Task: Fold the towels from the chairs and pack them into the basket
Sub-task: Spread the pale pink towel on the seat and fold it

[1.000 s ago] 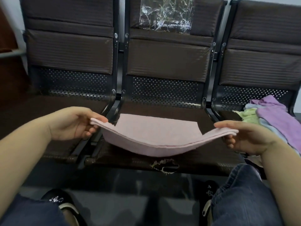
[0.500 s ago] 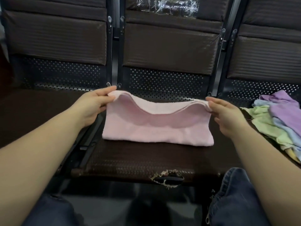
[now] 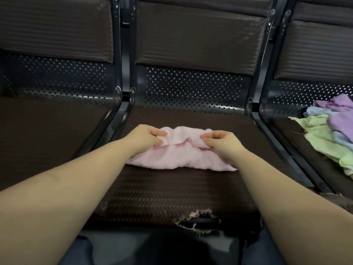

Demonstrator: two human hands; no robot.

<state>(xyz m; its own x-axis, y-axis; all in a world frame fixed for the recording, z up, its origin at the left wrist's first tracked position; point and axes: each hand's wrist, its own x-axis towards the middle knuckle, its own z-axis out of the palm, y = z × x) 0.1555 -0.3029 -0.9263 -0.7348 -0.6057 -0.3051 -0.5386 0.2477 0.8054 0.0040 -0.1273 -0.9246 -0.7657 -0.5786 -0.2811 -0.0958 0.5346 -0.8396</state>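
Note:
A pink towel [image 3: 179, 157] lies bunched on the seat of the middle chair [image 3: 172, 196]. My left hand [image 3: 147, 139] pinches its upper layer near the left end, fingers curled. My right hand [image 3: 221, 144] pinches the same layer near the right end. The cloth between the two hands is wrinkled and humped up. A heap of unfolded towels, purple [image 3: 342, 115], light blue [image 3: 315, 111] and green [image 3: 324, 136], sits on the right chair. No basket is in view.
The left chair's seat [image 3: 47, 134] is bare. Dark metal frame bars [image 3: 124, 104] separate the chairs. The middle seat's front edge has a torn hole [image 3: 196, 220]. My knees in blue jeans [image 3: 76, 251] are at the bottom.
Both hands lowered the towel onto the middle seat and moved closer together, bunching the cloth. The camera has moved in toward the seat.

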